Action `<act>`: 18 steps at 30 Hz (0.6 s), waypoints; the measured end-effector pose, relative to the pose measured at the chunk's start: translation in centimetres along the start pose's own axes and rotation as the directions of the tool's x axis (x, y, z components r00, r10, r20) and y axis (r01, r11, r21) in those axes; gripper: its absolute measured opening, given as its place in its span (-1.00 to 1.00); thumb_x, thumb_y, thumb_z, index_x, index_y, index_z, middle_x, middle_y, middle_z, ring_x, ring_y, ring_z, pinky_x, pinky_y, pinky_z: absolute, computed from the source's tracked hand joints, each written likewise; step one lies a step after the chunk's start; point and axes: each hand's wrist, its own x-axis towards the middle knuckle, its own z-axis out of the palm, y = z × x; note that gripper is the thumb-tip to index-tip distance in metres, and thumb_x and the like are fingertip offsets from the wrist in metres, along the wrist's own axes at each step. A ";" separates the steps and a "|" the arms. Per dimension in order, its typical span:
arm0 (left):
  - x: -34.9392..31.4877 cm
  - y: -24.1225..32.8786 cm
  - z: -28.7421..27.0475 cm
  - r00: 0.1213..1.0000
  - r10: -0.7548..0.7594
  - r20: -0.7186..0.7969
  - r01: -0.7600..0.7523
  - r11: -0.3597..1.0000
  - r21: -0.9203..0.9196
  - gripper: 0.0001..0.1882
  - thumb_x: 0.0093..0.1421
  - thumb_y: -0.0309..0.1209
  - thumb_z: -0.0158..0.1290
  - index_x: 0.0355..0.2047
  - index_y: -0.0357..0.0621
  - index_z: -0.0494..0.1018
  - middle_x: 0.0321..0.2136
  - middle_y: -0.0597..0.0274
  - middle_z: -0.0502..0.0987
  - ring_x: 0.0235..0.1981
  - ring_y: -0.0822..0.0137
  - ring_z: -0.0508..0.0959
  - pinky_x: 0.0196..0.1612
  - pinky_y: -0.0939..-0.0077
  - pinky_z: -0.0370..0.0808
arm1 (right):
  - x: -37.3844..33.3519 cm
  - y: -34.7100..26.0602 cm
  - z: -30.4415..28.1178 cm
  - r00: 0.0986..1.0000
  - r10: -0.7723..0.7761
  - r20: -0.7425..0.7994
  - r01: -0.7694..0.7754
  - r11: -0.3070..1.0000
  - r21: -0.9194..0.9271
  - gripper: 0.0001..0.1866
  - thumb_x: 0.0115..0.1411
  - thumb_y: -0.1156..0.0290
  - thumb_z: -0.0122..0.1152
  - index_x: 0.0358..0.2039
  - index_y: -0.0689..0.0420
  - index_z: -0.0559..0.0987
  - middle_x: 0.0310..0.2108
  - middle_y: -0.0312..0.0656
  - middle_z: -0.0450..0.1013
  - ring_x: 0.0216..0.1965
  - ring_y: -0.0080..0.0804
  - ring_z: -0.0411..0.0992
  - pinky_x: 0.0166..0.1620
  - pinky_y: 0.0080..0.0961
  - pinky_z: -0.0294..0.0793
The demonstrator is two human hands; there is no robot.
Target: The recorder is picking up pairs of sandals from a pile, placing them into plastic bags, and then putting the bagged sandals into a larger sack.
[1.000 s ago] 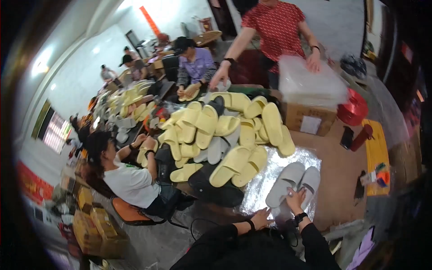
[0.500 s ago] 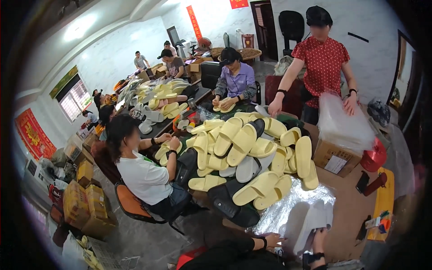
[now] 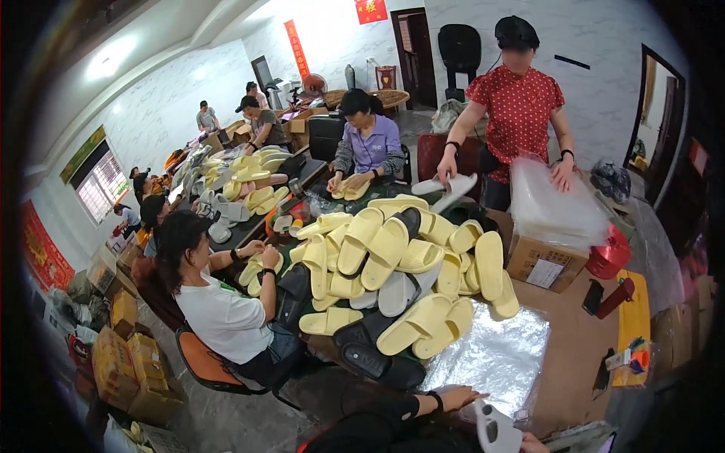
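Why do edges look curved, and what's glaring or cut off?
In the head view, the fisheye lens bends straight edges and leaves dark corners; glare silvers the plastic on the table; the grey slipper near the right hand runs off the lower edge.

A head-worn fisheye looks from close above the table (image 3: pixel 568 349); it faces forward-down.

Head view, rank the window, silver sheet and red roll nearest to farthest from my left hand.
1. Silver sheet, ahead and right of the left hand.
2. Red roll, farther ahead, right side.
3. Window, far left.
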 end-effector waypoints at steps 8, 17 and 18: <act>1.4 2.5 -2.4 0.901 -0.424 -0.087 0.424 0.905 -0.020 -0.60 -0.03 -0.44 0.03 -0.10 -0.04 0.43 -0.19 0.25 0.48 -0.22 0.17 0.40 -0.13 0.38 0.31 | 4.0 2.2 1.1 0.983 -0.102 -0.153 0.093 0.994 -0.062 -0.73 0.14 0.38 0.04 -0.15 0.16 0.47 -0.46 -0.40 0.45 -0.62 -0.73 0.27 -0.63 -0.75 0.16; 3.0 6.0 -4.3 0.842 -0.485 -0.235 0.502 0.865 0.014 -0.60 0.11 -0.39 -0.10 0.00 0.09 0.35 0.02 0.23 0.31 0.06 0.16 0.26 0.13 0.15 0.11 | 4.8 0.1 4.3 0.844 -0.462 -0.272 0.396 0.879 -0.266 -0.60 0.22 0.39 -0.10 0.02 0.36 0.29 -0.05 0.04 0.34 -0.05 -0.23 0.29 0.00 -0.44 0.26; 3.0 6.1 -4.0 0.860 -0.480 -0.171 0.471 0.877 -0.090 -0.58 0.12 -0.43 -0.13 0.03 0.08 0.33 0.05 0.18 0.27 0.09 0.15 0.22 0.16 0.25 0.10 | 6.8 1.2 3.6 0.844 -0.463 -0.272 0.397 0.879 -0.266 -0.60 0.22 0.39 -0.10 0.02 0.36 0.29 -0.05 0.04 0.34 -0.05 -0.23 0.29 0.00 -0.44 0.26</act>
